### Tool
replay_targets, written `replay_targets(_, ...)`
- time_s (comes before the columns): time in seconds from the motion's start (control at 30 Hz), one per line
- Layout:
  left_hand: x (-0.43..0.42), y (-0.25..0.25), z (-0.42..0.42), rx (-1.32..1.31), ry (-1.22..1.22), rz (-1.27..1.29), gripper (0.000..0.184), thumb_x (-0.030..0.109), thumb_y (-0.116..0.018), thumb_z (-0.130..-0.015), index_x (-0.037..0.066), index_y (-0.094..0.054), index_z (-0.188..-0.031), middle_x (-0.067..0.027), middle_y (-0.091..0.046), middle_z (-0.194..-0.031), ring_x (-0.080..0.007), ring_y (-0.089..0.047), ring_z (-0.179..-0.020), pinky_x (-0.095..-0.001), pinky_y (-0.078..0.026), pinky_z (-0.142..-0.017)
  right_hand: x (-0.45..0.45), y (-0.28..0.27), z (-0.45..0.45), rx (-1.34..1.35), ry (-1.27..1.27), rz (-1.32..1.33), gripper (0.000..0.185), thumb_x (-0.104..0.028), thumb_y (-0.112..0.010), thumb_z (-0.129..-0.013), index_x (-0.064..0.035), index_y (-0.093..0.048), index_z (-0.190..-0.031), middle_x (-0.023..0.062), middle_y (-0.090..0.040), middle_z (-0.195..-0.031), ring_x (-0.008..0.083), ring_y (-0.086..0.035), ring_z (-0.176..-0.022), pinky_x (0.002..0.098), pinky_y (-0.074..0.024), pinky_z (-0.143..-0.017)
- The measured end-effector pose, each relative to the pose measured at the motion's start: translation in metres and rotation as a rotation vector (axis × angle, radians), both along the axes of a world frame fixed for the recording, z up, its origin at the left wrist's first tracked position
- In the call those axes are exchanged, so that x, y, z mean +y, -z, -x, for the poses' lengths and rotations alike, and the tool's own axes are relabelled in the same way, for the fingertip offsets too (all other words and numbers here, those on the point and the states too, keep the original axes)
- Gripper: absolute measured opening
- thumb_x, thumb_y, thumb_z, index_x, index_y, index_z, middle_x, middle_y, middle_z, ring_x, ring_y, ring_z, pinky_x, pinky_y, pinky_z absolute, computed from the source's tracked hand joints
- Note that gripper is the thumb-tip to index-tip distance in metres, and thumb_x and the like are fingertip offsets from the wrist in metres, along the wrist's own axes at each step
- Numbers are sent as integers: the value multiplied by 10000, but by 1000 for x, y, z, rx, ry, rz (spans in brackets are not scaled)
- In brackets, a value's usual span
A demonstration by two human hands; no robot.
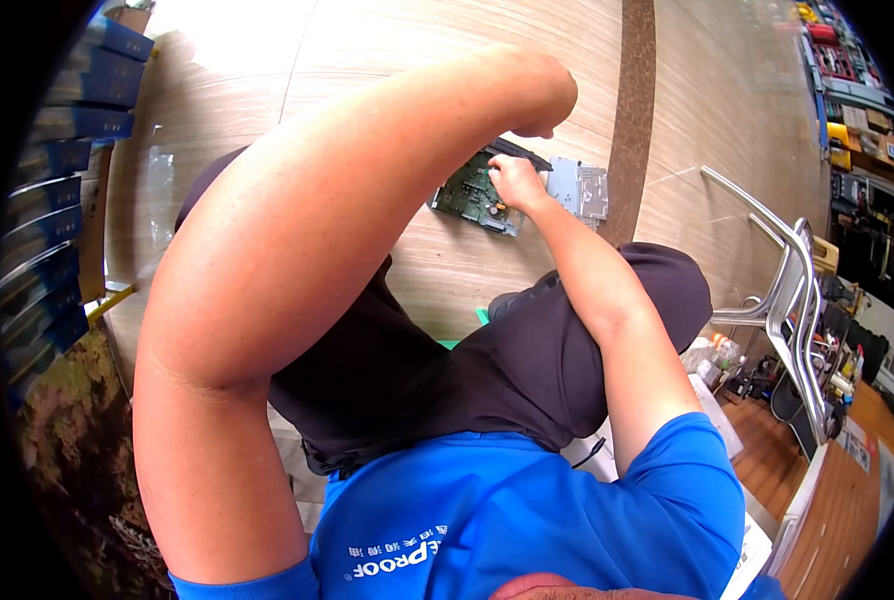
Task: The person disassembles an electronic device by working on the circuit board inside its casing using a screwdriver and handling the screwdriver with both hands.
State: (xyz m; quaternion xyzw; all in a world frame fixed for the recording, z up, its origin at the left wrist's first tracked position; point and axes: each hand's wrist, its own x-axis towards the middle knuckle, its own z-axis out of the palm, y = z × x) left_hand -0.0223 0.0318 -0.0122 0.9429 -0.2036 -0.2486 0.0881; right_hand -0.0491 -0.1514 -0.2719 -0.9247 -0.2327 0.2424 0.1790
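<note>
A green circuit board (pixel 472 195) lies on the floor in front of my knees. My right hand (pixel 517 182) is over its right part, fingers pinched together; whatever they grip is too small to make out. My left arm is raised across the view, close to the camera. The left hand (pixel 552 95) is above and beyond the board, and its fingers are mostly hidden behind the wrist. A long dark part (pixel 520 152) runs along the board's far edge. To the right of the board sits a grey metal plate (pixel 564 183) beside a patterned metal piece (pixel 593 192).
A chair's metal frame (pixel 799 290) stands at the right. Blue boxes (pixel 67 220) are stacked at the far left. Shelves with tools and goods (pixel 857 140) line the right side, above a wooden surface (pixel 842 515). My bent legs (pixel 507 385) frame the near floor.
</note>
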Motion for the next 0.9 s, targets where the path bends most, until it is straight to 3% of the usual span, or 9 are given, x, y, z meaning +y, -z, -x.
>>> replay_targets(0.1,1,1,0,9,1,4,282,320,-710,-836,101,-739,-1011,-109,-698,-1041,-305,-652,-982,-439,-518,-805,0,0,0,-6,1,4,262,-177,-585,-854,-25,-667,-1051,205,-668,-1014,339,-636,-988,407,-495,-893)
replay_targets(0.17,4,-1,1,-8,17,67,291,264,-686,-845,5,-695,-977,-182,-688,-970,-339,-655,-940,-432,-520,-804,0,-1,0,-13,0,8,260,-176,-585,-853,-25,-668,-1048,205,-668,-1012,341,-635,-986,408,-495,-892)
replay_targets(0.9,5,-1,1,18,-25,86,279,250,-690,-845,-10,-702,-947,-193,-687,-947,-348,-657,-920,-435,-522,-784,0,-1,-1,-21,-39,51,245,-196,-564,-888,-49,-655,-1061,212,-660,-1030,351,-622,-1012,433,-487,-916)
